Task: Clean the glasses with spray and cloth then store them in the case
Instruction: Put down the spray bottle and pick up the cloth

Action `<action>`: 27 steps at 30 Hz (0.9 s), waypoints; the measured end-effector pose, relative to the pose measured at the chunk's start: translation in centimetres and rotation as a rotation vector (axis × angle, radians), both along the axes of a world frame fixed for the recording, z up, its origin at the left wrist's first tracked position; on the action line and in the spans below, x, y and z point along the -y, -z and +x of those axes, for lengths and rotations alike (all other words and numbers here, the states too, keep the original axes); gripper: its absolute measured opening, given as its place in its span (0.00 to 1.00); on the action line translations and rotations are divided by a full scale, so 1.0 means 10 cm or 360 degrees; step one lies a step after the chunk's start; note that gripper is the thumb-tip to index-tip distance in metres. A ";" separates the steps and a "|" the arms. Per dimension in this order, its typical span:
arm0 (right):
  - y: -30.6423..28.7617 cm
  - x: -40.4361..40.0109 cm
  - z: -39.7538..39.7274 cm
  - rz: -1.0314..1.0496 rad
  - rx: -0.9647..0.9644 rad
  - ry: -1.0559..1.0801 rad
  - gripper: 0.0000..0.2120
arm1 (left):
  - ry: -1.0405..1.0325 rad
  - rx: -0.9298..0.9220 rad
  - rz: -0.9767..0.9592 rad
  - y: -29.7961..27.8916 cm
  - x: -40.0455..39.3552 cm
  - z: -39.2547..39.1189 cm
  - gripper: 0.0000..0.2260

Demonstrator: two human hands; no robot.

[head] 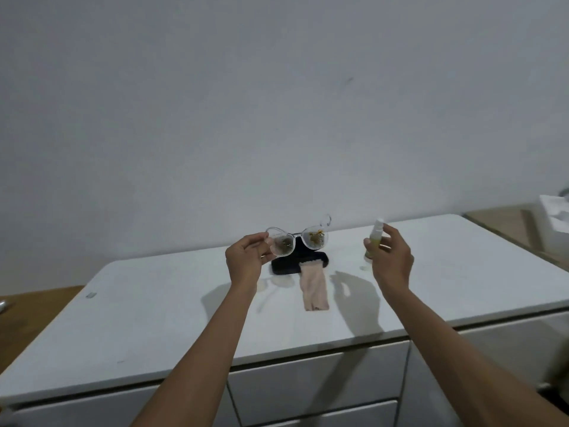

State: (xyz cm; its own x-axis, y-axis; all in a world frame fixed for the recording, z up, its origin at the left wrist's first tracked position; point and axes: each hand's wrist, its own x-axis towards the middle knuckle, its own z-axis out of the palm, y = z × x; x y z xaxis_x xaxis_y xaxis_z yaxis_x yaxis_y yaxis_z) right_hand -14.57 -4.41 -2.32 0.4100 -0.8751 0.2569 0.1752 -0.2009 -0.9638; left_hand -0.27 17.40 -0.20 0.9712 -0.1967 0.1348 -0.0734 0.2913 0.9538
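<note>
Raised over the counter (154, 318), dirty glasses (297, 240) are pinched at one end by the left hand (246, 257), lenses exposed; the spray (373, 238) is gripped upright by the right hand (391, 257), seemingly for aiming.

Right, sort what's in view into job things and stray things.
Job: glasses in the left hand; spray in the right hand; cloth; case.

Stray: small grey bit on the counter; white object at far right.
</note>
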 end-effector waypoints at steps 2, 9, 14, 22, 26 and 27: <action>0.08 0.18 -0.15 0.0011 -0.0070 0.0081 0.18 | 0.0049 -0.0013 0.0010 0.04 0.18 -0.06 0.04; 0.45 0.56 -0.43 0.0027 -0.0297 0.0197 0.17 | 0.0158 -0.0071 -0.0002 0.12 0.62 -0.18 0.04; 0.50 0.64 -0.48 -0.0007 -0.0386 0.0270 0.17 | 0.0172 -0.0064 0.0022 0.17 0.73 -0.19 0.04; 0.49 0.60 -0.46 -0.0137 -0.0423 0.0410 0.28 | 0.0173 -0.0093 0.0030 0.23 0.71 -0.16 0.05; 0.37 0.42 -0.38 -0.0737 -0.0337 0.0697 0.31 | 0.0174 -0.0092 -0.0008 0.21 0.62 -0.11 0.06; 0.34 0.38 -0.33 -0.0851 -0.0291 0.0684 0.30 | 0.0169 -0.0091 -0.0018 0.21 0.59 -0.09 0.06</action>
State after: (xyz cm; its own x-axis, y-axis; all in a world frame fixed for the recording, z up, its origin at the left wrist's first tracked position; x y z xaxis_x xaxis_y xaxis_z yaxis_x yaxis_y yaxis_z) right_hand -17.91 -8.16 -5.69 0.1346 -0.7424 0.6563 -0.1811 -0.6696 -0.7203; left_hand -1.18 11.49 -2.27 0.9511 -0.2976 0.0823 0.0130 0.3050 0.9523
